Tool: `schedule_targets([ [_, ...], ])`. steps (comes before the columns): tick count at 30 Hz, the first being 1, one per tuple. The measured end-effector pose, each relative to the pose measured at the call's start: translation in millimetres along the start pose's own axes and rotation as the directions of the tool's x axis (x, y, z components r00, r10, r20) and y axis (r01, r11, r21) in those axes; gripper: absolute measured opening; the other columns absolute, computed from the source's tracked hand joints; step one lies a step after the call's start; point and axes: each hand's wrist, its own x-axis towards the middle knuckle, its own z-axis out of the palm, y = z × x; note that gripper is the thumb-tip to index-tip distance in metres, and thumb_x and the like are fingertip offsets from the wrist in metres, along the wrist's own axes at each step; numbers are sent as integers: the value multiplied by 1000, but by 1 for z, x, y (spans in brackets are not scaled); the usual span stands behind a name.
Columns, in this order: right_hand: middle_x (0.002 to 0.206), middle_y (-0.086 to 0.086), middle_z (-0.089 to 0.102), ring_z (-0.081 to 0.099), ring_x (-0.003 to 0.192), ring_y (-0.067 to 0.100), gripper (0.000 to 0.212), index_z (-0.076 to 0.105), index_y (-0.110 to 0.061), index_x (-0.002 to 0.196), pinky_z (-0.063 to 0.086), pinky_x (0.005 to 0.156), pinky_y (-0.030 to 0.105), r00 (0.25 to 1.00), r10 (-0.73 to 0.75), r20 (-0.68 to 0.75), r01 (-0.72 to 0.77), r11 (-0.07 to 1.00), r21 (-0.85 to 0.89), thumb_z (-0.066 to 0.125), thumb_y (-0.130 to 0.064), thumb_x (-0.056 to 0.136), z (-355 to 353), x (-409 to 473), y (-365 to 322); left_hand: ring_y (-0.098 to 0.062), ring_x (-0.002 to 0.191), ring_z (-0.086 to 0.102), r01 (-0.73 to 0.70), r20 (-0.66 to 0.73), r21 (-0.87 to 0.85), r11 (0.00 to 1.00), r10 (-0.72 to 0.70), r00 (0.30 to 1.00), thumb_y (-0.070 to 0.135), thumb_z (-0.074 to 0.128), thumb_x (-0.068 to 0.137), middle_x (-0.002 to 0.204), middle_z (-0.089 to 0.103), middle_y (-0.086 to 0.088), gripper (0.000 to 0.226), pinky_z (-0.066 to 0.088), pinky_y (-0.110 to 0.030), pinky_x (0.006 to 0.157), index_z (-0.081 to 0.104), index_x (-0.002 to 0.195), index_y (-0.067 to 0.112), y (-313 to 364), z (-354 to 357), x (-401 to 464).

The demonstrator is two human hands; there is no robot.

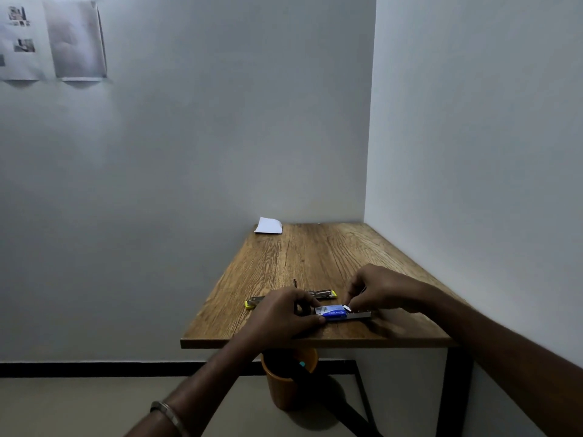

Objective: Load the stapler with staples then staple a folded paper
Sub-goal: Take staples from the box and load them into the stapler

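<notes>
A small blue staple box (pixel 332 312) lies near the front edge of the wooden table (pixel 303 257). My left hand (pixel 284 313) pinches the box's left end. My right hand (pixel 383 290) has its fingertips closed on a strip of staples (pixel 359 315) that sticks out of the box's right end. Just behind my hands lies the stapler (pixel 321 293), yellow at both ends, opened flat with its metal channel showing; my left hand hides its middle. A folded white paper (pixel 268 226) rests at the table's far left corner.
Walls close the table in at the back and right. An orange bin (pixel 284 383) stands on the floor under the table's front edge. Sheets of paper (pixel 75 39) hang on the wall at upper left.
</notes>
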Motion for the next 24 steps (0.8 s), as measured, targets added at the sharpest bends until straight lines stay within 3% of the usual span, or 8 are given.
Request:
schedule_targets([
  [4, 94, -1, 75, 68, 84, 9, 13, 78, -14, 95, 50, 64, 20, 1000, -12, -20, 12, 1000, 2, 70, -13, 85, -1, -3, 0, 3, 81, 56, -3, 3, -2, 1000, 3, 1000, 45, 73, 81, 91, 59, 19, 30, 45, -15, 65, 69, 109, 35, -1, 1, 0],
  [12, 98, -6, 75, 70, 93, 8, 18, 79, -20, 93, 59, 85, 32, 991, -134, -7, 134, 991, 2, 70, -6, 84, -1, -6, 0, 1, 82, 57, -8, -2, 0, 1000, 8, 1000, 46, 73, 81, 91, 60, 19, 29, 51, -20, 68, 69, 108, 36, -1, 1, 1],
  [17, 91, -10, 77, 71, 88, 5, 21, 80, -19, 90, 58, 77, 22, 985, -172, -23, 172, 985, -1, 67, -5, 84, -3, -7, 4, 0, 82, 58, -15, 5, 7, 1000, 15, 1000, 45, 73, 81, 91, 60, 19, 31, 56, -27, 73, 69, 110, 34, -1, 0, 1],
  [21, 83, -16, 74, 68, 81, -6, 16, 80, -21, 94, 50, 66, 10, 981, -191, -21, 190, 981, -33, 70, -12, 85, -3, -8, 11, 0, 82, 57, -16, -2, 4, 1000, 16, 1000, 47, 73, 80, 94, 61, 17, 32, 55, -28, 73, 69, 110, 35, -1, 1, 0],
  [24, 86, -14, 76, 69, 82, -4, 12, 80, -21, 95, 53, 67, 12, 979, -201, -25, 201, 980, -1, 74, -16, 86, -2, -7, 17, 1, 82, 57, -18, -7, 1, 1000, 18, 1000, 46, 73, 80, 93, 60, 18, 31, 53, -25, 72, 69, 109, 35, 0, 0, 0],
])
